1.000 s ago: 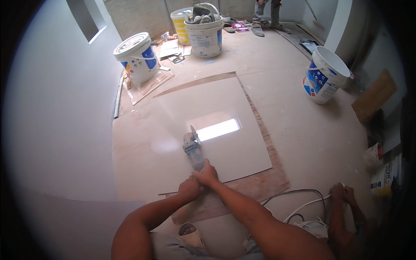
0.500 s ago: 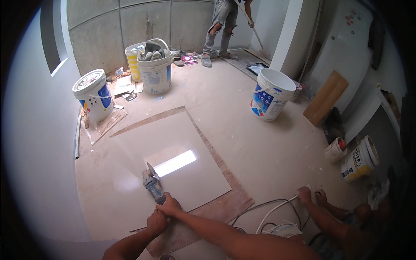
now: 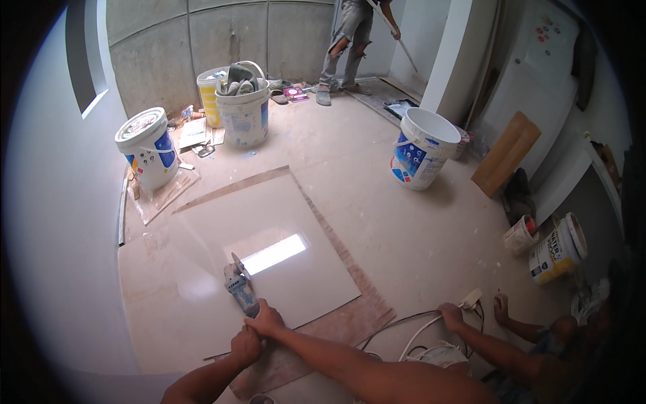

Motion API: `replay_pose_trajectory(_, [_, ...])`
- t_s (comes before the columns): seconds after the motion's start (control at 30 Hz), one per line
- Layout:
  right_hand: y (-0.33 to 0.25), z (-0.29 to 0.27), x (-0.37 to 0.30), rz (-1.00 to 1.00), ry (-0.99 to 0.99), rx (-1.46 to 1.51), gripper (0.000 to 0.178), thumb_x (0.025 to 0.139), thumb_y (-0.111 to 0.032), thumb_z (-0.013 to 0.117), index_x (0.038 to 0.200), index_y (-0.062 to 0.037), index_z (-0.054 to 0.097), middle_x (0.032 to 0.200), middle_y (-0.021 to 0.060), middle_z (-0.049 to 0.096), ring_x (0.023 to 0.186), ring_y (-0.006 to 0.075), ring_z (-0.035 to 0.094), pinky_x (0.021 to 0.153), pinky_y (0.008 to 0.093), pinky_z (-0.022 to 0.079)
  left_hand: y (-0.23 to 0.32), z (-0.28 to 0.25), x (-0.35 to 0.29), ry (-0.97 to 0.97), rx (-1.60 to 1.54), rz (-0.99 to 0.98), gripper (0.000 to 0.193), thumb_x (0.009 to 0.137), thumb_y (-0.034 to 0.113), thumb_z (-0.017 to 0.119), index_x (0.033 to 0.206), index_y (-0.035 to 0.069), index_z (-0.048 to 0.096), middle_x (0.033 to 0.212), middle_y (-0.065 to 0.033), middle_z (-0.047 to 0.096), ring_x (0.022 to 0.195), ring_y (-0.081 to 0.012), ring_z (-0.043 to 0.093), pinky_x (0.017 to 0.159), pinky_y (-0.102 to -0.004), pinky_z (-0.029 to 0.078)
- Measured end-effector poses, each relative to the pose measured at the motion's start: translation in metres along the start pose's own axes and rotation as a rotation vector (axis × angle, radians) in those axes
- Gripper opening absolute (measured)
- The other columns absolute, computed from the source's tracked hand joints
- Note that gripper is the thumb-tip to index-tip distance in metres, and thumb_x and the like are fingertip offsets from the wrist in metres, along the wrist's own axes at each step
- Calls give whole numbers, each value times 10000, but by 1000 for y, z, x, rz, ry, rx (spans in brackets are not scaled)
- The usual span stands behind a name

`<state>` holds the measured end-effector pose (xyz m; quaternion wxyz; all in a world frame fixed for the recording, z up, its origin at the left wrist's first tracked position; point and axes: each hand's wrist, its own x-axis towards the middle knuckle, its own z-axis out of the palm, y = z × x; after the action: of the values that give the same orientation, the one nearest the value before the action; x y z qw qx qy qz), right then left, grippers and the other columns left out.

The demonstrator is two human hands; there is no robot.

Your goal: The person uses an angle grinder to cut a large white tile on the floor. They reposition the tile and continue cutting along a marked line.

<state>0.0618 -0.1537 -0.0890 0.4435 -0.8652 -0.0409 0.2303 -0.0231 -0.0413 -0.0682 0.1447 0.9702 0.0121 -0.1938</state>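
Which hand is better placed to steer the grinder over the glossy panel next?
Probably the right hand: it grips the grinder farther forward, closer to the disc, while the left hand sits behind it.

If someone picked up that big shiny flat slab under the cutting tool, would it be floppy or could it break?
The slab is probably stiff: it looks flat, with a straight near edge. Its glossy top, mirroring a bright patch, may feel slippery. It looks wide and thin, so it could crack if dropped.
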Motion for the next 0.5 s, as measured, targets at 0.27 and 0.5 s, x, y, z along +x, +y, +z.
replay_pose_trajectory(0.27, [-13, -14, -4, 34, -27, 61, 866, 727, -423, 786, 1401, -28, 412, 1173, 295, 651, 1110, 452, 631, 954, 485, 507, 9, -9, -1, 23, -44, 46, 735, 830, 342, 716, 1365, -55, 406, 1274, -264, 550, 1080, -411, 625, 884, -475, 543])
replay_pose_trajectory(0.5, [-7, -3, -9, 17, 44, 64, 760, 711, -376, 793, 1297, -11, 473, 1070, 283, 681, 1031, 450, 658, 895, 497, 530, 28, -12, -5, -53, -65, -160, 649, 839, 327, 716, 1284, -58, 441, 1138, -238, 571, 1025, -387, 631, 847, -487, 533])
